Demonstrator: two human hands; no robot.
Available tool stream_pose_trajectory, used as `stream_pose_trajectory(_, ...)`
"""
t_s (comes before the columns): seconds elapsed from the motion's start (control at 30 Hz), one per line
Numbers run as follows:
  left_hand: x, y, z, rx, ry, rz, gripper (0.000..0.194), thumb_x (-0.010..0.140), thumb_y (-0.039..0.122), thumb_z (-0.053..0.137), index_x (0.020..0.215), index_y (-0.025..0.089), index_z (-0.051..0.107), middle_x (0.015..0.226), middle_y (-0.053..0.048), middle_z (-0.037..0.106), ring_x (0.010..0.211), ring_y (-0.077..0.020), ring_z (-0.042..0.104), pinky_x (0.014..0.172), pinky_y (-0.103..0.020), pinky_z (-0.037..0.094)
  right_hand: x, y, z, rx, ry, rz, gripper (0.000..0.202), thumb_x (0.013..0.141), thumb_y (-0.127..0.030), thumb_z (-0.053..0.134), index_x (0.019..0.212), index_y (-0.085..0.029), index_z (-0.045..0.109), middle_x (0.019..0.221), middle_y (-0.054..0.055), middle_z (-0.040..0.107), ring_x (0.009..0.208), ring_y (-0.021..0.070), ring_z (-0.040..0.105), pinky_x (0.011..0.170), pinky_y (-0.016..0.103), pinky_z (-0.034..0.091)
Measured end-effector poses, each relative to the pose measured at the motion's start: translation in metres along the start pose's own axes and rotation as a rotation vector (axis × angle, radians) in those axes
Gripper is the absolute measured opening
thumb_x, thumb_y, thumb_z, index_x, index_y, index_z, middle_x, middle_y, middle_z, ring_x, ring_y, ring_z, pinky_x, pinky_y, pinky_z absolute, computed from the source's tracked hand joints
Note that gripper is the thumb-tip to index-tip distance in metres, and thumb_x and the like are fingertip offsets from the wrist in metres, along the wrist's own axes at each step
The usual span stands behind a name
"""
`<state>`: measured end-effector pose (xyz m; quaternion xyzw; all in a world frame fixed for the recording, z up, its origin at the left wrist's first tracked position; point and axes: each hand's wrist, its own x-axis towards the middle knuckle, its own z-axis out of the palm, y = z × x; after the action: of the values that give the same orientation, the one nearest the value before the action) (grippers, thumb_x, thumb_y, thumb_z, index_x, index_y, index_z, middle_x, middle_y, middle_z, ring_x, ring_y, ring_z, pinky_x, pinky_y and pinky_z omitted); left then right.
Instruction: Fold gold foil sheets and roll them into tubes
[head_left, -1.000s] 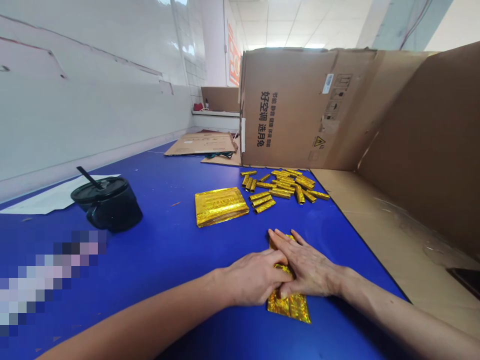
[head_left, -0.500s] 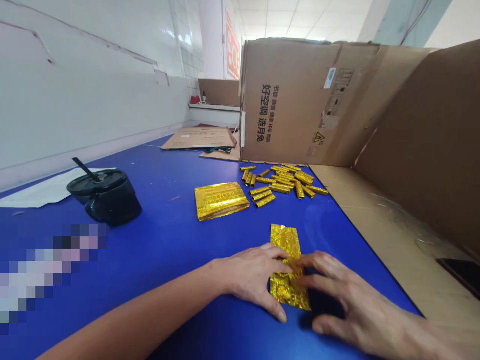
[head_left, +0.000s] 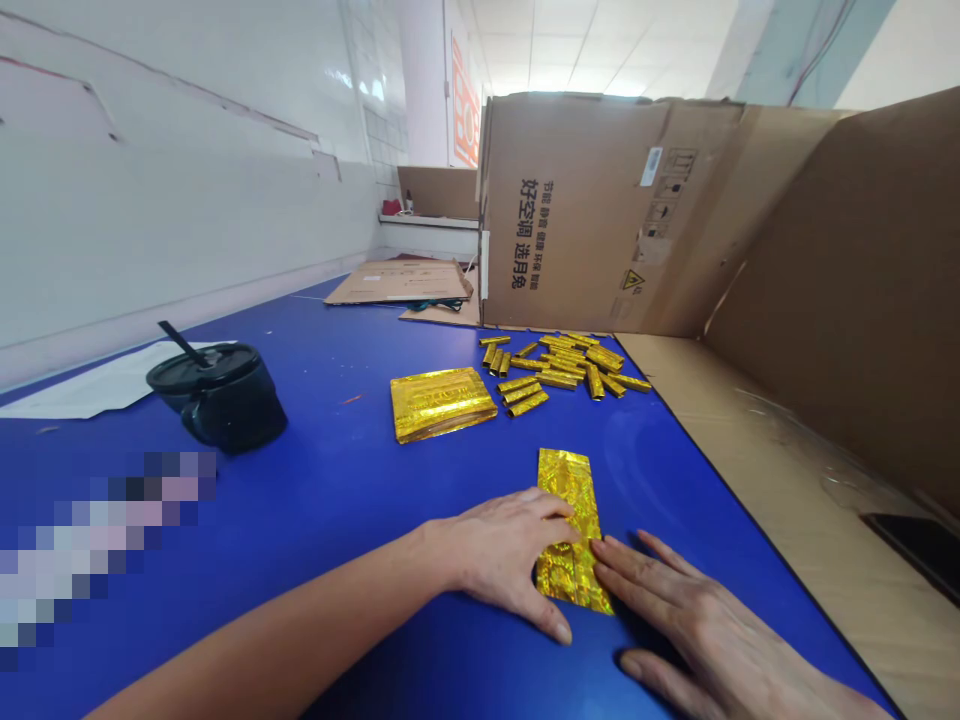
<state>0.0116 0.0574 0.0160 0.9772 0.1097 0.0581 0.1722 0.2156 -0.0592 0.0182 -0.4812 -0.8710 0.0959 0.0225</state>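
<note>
A shiny gold foil sheet (head_left: 568, 478) with a crinkled pattern lies lengthwise on the blue table. My left hand (head_left: 510, 555) rests on its left side, fingers stretched over the foil and thumb apart on the table. At the sheet's right edge, my right hand (head_left: 690, 610) lies with fingers extended, the fingertips touching the foil and the thumb apart. Farther back sits a flat stack of gold foil sheets (head_left: 442, 402). To its right is a loose heap of small rolled gold foil tubes (head_left: 562, 362).
A dark lidded mug (head_left: 232, 400) stands at the left beside a white paper (head_left: 97, 385). Big cardboard panels (head_left: 585, 220) wall off the back and right. Flat cardboard (head_left: 397, 281) lies at the far end. A dark flat object (head_left: 915, 550) lies at the right.
My right hand has shifted slightly down, its fingers now straighter and flatter along the foil's right edge. My left hand stays in place. The view has tilted a little.
</note>
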Motion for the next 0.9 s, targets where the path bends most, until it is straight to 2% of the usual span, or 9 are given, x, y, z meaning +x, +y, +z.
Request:
stream_pose_trajectory(0.1,0.000,0.000,0.001,0.009,0.010,0.001,0.068,0.063,0.058,0.056,0.117,0.018,0.044,0.123,-0.009,0.041,0.111,-0.0241,0.040,0.092,-0.036,0.033,-0.003,0.004,0.004,-0.010,-0.010,0.026,0.054,0.084,-0.043,0.037,0.134,-0.027,0.022,0.136,0.003,0.030,0.122,0.0260,0.028,0.100,0.053,0.020)
stream_pose_trajectory(0.23,0.000,0.001,0.001,0.028,0.008,-0.005,0.068,0.062,0.058,0.056,0.115,0.018,0.045,0.123,-0.010,0.041,0.111,-0.0256,0.039,0.091,-0.038,0.034,0.005,0.001,-0.004,-0.037,0.037,0.004,0.047,0.084,-0.041,0.039,0.129,-0.030,0.032,0.127,0.003,0.045,0.119,0.0254,0.035,0.098,0.055,0.022)
stream_pose_trajectory(0.37,0.000,0.002,0.001,0.027,0.005,-0.012,0.070,0.062,0.059,0.056,0.117,0.017,0.043,0.123,-0.009,0.041,0.110,-0.0251,0.040,0.091,-0.037,0.034,0.013,-0.008,-0.009,-0.049,0.149,-0.070,0.033,0.085,-0.026,0.042,0.117,-0.027,0.049,0.108,0.005,0.059,0.105,0.0198,0.050,0.096,0.045,0.031)
stream_pose_trajectory(0.47,0.000,0.001,0.001,0.025,-0.003,-0.005,0.071,0.062,0.060,0.055,0.117,0.017,0.043,0.123,-0.010,0.041,0.110,-0.0247,0.040,0.092,-0.036,0.033,0.017,-0.011,-0.002,-0.009,0.269,-0.106,0.024,0.083,-0.016,0.041,0.098,-0.022,0.059,0.089,0.005,0.062,0.087,0.0165,0.056,0.088,0.038,0.039)
stream_pose_trajectory(0.6,0.001,0.001,0.001,0.024,-0.020,-0.013,0.072,0.061,0.062,0.056,0.117,0.017,0.043,0.123,-0.011,0.041,0.111,-0.0253,0.039,0.093,-0.037,0.032,0.020,-0.006,0.009,0.087,0.368,-0.099,0.023,0.085,-0.014,0.035,0.078,-0.018,0.057,0.074,0.005,0.060,0.072,0.0147,0.055,0.069,0.028,0.046)
stream_pose_trajectory(0.73,0.000,0.002,0.000,0.024,-0.023,-0.019,0.073,0.061,0.062,0.055,0.118,0.018,0.042,0.123,-0.010,0.041,0.110,-0.0257,0.039,0.093,-0.037,0.032,0.020,0.000,0.005,0.175,0.309,-0.028,0.019,0.086,-0.018,0.037,0.077,-0.018,0.054,0.075,0.004,0.059,0.069,0.0136,0.054,0.065,0.027,0.045)
stream_pose_trajectory(0.8,0.000,0.002,0.000,0.023,-0.021,-0.017,0.072,0.062,0.061,0.055,0.118,0.018,0.042,0.123,-0.010,0.041,0.110,-0.0254,0.040,0.092,-0.037,0.033,0.018,0.001,0.000,0.184,0.242,-0.023,0.011,0.083,-0.024,0.045,0.086,-0.019,0.055,0.085,0.005,0.060,0.078,0.0150,0.055,0.070,0.028,0.045)
stream_pose_trajectory(0.9,0.001,0.002,-0.001,0.021,-0.017,-0.011,0.067,0.064,0.059,0.054,0.117,0.019,0.043,0.122,-0.009,0.041,0.109,-0.0247,0.040,0.092,-0.036,0.034,0.016,-0.001,-0.005,0.132,0.188,-0.050,0.020,0.079,-0.026,0.052,0.098,-0.021,0.054,0.101,0.006,0.058,0.092,0.0179,0.052,0.080,0.031,0.042)
